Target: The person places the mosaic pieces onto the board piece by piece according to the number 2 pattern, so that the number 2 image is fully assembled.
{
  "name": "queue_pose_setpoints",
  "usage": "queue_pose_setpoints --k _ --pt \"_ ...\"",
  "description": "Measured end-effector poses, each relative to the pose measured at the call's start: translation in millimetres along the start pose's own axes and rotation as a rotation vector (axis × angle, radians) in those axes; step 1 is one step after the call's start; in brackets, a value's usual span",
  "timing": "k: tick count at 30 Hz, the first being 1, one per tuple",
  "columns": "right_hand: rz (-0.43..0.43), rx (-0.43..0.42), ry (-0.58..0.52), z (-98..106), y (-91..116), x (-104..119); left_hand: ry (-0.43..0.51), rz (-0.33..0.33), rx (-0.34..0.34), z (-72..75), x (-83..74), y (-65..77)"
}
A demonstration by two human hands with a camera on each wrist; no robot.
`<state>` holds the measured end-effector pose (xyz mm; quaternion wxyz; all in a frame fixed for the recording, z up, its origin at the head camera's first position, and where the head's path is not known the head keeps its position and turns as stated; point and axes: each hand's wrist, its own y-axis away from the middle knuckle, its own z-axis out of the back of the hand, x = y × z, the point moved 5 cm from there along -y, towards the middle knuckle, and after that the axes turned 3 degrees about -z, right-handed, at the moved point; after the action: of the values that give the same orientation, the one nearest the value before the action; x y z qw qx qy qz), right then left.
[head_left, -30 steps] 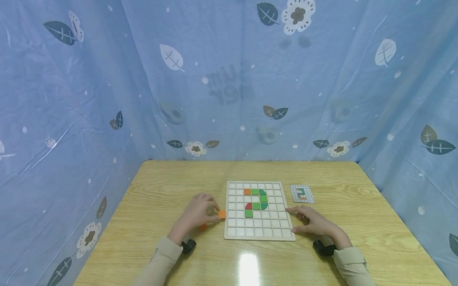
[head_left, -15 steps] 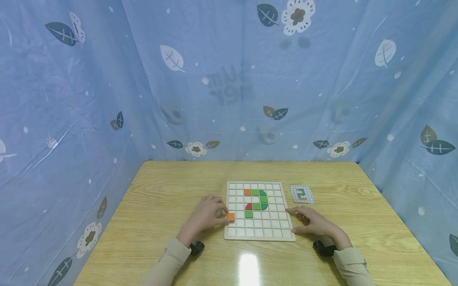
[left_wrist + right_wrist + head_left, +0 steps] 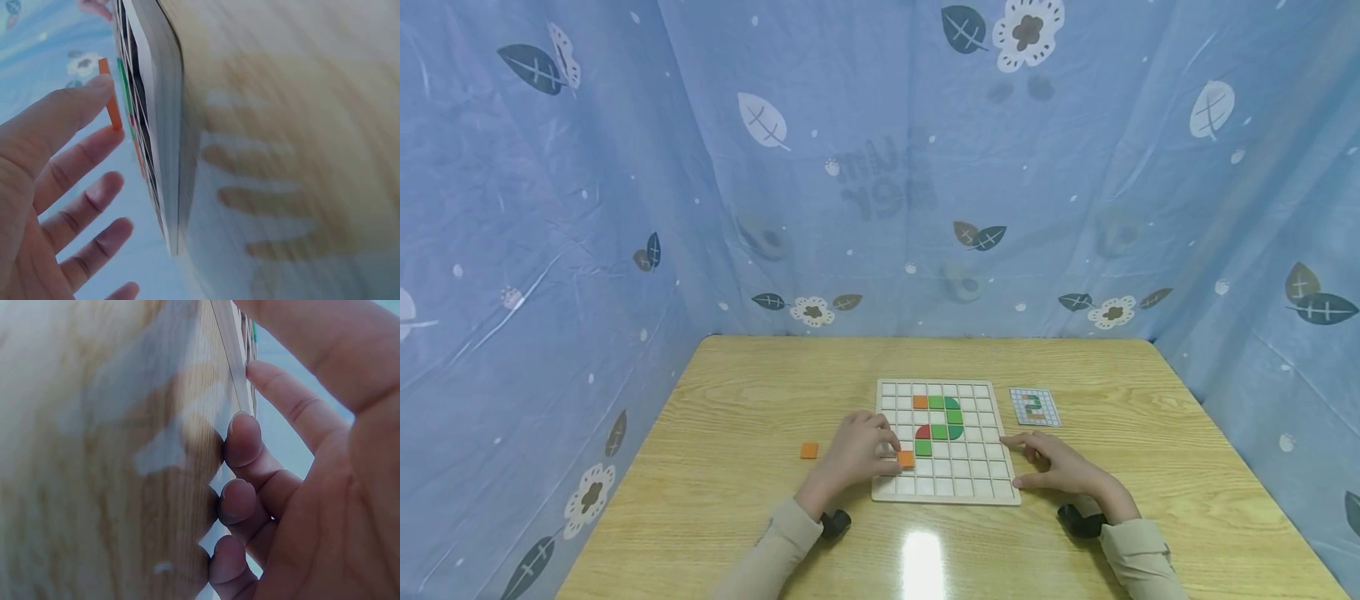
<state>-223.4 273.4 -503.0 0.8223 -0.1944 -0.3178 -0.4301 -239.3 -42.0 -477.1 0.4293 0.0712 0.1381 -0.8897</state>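
Note:
My left hand (image 3: 856,450) pinches an orange square tile (image 3: 906,459) between thumb and index finger, close over the lower left part of the white gridded board (image 3: 985,487). In the left wrist view the orange tile (image 3: 110,103) stands edge-on between the two fingertips, with the other fingers spread. Green, red and orange tiles on the board, such as a green square (image 3: 922,448), form a curved figure. At the board's right edge, my right hand (image 3: 1056,467) rests with index finger and thumb touching the rim; its other fingertips (image 3: 237,500) curl down by the tabletop.
Another orange square tile (image 3: 808,451) lies on the wooden table (image 3: 760,383), left of the board. A small pattern card (image 3: 1034,407) with a coloured grid figure lies beyond the right hand. A blue patterned curtain (image 3: 865,167) encloses the back and sides.
My left hand has moved right with the orange tile, from beside the board to over it. The loose orange tile on the table has come into plain view. The right hand stays put.

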Motion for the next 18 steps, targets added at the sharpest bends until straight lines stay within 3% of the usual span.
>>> queue_pose_setpoints --k 18 --pt "0.020 -0.027 0.039 1 0 0 -0.099 -0.052 0.057 -11.5 -19.9 -15.0"
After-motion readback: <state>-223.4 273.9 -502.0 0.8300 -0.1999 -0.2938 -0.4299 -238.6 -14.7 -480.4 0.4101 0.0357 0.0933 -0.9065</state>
